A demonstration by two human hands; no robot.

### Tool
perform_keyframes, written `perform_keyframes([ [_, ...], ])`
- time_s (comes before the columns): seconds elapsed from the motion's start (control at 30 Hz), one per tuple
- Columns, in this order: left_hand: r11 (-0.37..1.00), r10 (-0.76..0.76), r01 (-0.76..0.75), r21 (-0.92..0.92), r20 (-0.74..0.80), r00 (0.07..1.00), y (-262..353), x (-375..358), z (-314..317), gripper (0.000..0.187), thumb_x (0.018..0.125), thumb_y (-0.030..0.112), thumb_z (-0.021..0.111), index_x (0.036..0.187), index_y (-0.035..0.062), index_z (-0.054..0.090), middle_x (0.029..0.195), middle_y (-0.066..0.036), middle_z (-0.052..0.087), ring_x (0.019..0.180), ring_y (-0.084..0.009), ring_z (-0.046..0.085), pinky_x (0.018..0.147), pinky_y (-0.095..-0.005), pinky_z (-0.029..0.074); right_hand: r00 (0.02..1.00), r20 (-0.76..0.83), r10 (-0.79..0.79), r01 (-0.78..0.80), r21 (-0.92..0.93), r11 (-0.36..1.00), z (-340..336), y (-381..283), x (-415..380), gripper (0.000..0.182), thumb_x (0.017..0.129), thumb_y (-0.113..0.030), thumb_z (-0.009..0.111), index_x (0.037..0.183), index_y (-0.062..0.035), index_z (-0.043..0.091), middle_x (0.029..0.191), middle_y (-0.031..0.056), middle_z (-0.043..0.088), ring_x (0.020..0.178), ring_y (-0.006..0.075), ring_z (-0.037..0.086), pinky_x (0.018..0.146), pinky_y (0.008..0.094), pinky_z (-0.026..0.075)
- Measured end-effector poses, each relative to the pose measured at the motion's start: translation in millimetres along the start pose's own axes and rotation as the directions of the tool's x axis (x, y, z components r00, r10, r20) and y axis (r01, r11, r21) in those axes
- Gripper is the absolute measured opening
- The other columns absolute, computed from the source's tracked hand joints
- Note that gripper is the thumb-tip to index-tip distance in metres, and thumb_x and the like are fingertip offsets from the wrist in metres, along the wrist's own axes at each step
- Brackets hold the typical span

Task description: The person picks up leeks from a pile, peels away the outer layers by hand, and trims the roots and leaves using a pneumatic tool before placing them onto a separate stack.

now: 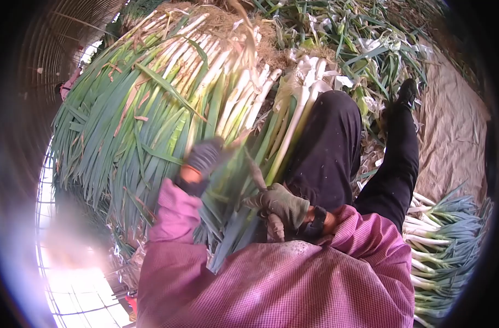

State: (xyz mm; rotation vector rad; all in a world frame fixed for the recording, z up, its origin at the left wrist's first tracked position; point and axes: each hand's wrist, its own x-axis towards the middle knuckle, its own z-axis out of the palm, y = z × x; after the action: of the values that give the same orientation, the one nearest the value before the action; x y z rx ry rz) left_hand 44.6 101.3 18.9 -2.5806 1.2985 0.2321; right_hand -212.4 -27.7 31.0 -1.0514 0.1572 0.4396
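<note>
A broad pile of leeks lies in front of me, roots at the far end and green leaves toward me. My left hand, in a dark glove, is smeared by motion over the leaves at the pile's right side. Beside my bent knee, several leeks lie with their white stalks pointing away from me. My right hand, in a dirty greenish glove, is low over their leaves near my lap, its fingers spread apart.
Stripped leaves and peelings litter the ground ahead. To my right, a brown sheet covers the ground, with cleaned leeks stacked nearer me. My legs stretch forward between. A wire mesh shows at lower left.
</note>
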Motion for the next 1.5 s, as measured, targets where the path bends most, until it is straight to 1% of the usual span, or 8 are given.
perform_keyframes([
  [0.43, 0.986, -0.039, 0.062, -0.155, 0.149, 0.988, -1.4, 6.8, -5.3, 0.037, 0.078, 0.035, 0.062, 0.083, -0.0013, 0.066, 0.083, -0.027, 0.062, 0.077, -0.0413, 0.062, 0.072, -0.0446, 0.05, 0.953, -0.133, 0.272, -0.279, -0.035, 0.96, 10.4, -19.5, 0.1, 0.035, 0.084, -0.024, 0.071, 0.097, 0.0076, 0.065, 0.069, 0.0091, 0.061, 0.049, 0.0142, 0.055, 0.052, 0.0292, 0.046],
  [0.53, 0.335, -0.25, 0.124, -0.934, 0.039, 0.967, 1.0, 27.7, -42.1, 0.029, 0.084, 0.033, 0.064, 0.083, 0.0039, 0.067, 0.075, -0.014, 0.064, 0.066, -0.0263, 0.061, 0.061, -0.0377, 0.05, 0.948, -0.166, 0.272, -0.287, -0.074, 0.955, 0.8, -4.9, 13.5, 0.034, 0.082, -0.02, 0.071, 0.104, 0.0055, 0.065, 0.083, 0.0128, 0.062, 0.072, 0.0207, 0.059, 0.066, 0.0338, 0.047],
  [0.67, -0.484, -0.025, -0.212, -0.849, -0.229, 0.973, -47.8, 83.6, -160.5, 0.026, 0.093, 0.03, 0.059, 0.096, 0.0039, 0.059, 0.086, -0.008, 0.06, 0.076, -0.0146, 0.058, 0.068, -0.0265, 0.049, 0.949, -0.185, 0.257, -0.261, 0.001, 0.965, 0.9, -17.4, 4.1, 0.035, 0.082, -0.017, 0.071, 0.108, 0.0057, 0.064, 0.088, 0.0158, 0.062, 0.08, 0.0235, 0.059, 0.071, 0.0353, 0.047],
  [0.8, -0.404, -0.101, -0.318, -0.858, -0.303, 0.947, -14.5, 88.5, -218.9, 0.039, 0.088, 0.046, 0.062, 0.1, 0.0085, 0.058, 0.096, -0.011, 0.063, 0.088, -0.0202, 0.061, 0.076, -0.0371, 0.051, 0.81, -0.548, 0.207, 0.123, 0.505, 0.854, 9.7, -11.0, 14.3, 0.021, 0.081, -0.017, 0.07, 0.087, 0.0006, 0.059, 0.071, 0.0019, 0.055, 0.056, 0.0129, 0.051, 0.051, 0.0284, 0.041],
  [0.9, 0.488, -0.049, -0.06, -0.871, -0.096, 0.994, -9.2, 83.0, -134.5, 0.023, 0.083, 0.027, 0.062, 0.099, 0.0106, 0.057, 0.089, -0.005, 0.061, 0.082, -0.0168, 0.06, 0.069, -0.0338, 0.051, 0.836, -0.521, 0.17, 0.163, 0.532, 0.831, 8.5, -12.4, 11.5, 0.017, 0.08, -0.016, 0.07, 0.084, -0.005, 0.057, 0.067, 0.0004, 0.052, 0.053, 0.0097, 0.046, 0.048, 0.0261, 0.036],
  [1.0, 0.988, 0.145, -0.154, -0.003, -0.321, 0.936, 6.7, 25.9, -1.1, 0.016, 0.085, 0.023, 0.06, 0.082, 0.0077, 0.058, 0.083, -0.02, 0.06, 0.078, -0.0348, 0.063, 0.065, -0.0425, 0.051, 0.842, -0.507, 0.182, 0.122, 0.509, 0.852, 9.1, -14.9, 5.5, 0.017, 0.08, -0.016, 0.071, 0.085, -0.0044, 0.059, 0.067, 0.0003, 0.052, 0.054, 0.0098, 0.047, 0.049, 0.0264, 0.038],
  [1.33, 0.974, -0.185, 0.205, 0.101, -0.173, 0.967, 73.2, -40.0, 47.5, 0.026, 0.082, 0.028, 0.062, 0.093, 0.0043, 0.06, 0.085, -0.016, 0.063, 0.08, -0.0298, 0.065, 0.068, -0.0395, 0.051, 0.888, -0.392, 0.24, -0.079, 0.385, 0.92, 14.8, -20.5, -4.0, 0.031, 0.08, -0.011, 0.07, 0.103, 0.0077, 0.061, 0.091, 0.0122, 0.063, 0.076, 0.0212, 0.06, 0.068, 0.032, 0.048],
  [1.5, 0.984, -0.147, 0.166, -0.057, 0.257, 0.955, 61.7, -20.8, 7.6, 0.034, 0.08, 0.03, 0.065, 0.094, -0.0013, 0.068, 0.086, -0.022, 0.067, 0.08, -0.0321, 0.068, 0.072, -0.0403, 0.053, 0.905, -0.396, 0.154, 0.008, 0.377, 0.926, 23.2, -25.2, -24.8, 0.033, 0.082, -0.018, 0.069, 0.097, 0.0083, 0.055, 0.07, 0.0065, 0.055, 0.041, 0.0145, 0.05, 0.036, 0.0315, 0.043],
])
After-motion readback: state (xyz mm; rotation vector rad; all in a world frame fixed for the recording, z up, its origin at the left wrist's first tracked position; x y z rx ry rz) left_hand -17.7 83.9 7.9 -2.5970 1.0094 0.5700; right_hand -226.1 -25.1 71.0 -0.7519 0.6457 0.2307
